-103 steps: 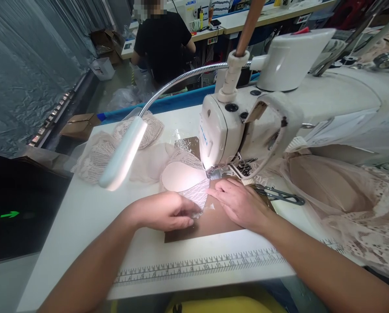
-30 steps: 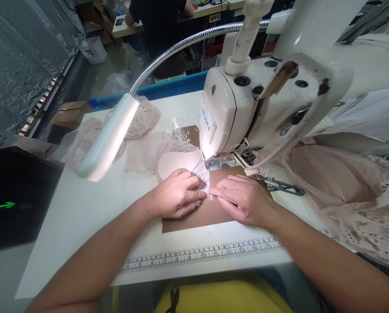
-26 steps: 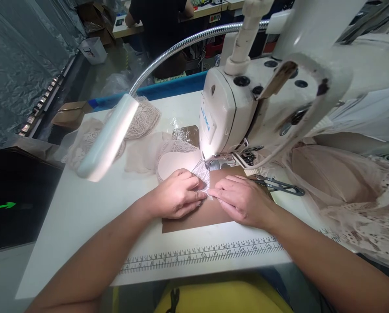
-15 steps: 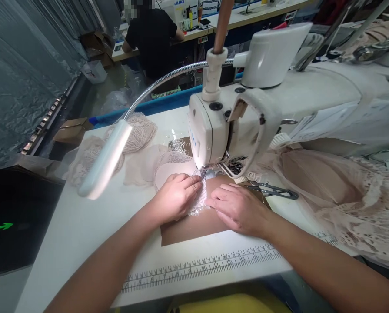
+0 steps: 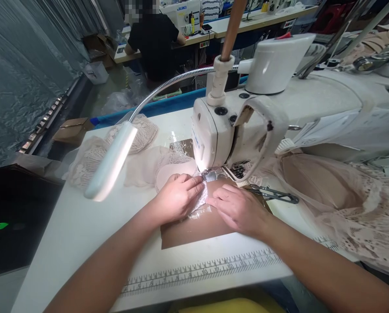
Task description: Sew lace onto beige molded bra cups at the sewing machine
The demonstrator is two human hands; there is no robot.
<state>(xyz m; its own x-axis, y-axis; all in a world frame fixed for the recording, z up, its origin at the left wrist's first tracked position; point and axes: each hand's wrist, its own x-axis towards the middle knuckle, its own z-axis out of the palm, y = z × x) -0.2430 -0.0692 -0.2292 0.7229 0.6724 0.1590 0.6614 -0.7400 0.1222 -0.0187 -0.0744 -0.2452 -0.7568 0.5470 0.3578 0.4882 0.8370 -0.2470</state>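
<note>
A white sewing machine [image 5: 212,130] stands over the work, its lit needle area just beyond my fingertips. Under it lies a pale lace-edged fabric piece [image 5: 174,171], a smooth cup-like part showing to the left of my left hand [image 5: 179,198]. That hand is closed over the piece, pressing it down close to the presser foot, and hides much of it. My right hand [image 5: 236,208] has its fingers bent together, the fingertips at the right edge of the lace. A brown sheet [image 5: 194,234] is beneath both hands on the machine bed.
Thread snips [image 5: 275,194] lie right of my right hand. Sheer lace pieces [image 5: 142,134] rest at the left, more lace garments [image 5: 344,204] at the right. A lamp [image 5: 111,163] on a bendable arm hangs over the left side. A printed ruler [image 5: 204,273] runs along the front. Another person sits beyond.
The camera view has shifted slightly, so the machine sits a little lower and further right. My hands stay in nearly the same place on the lace piece.
</note>
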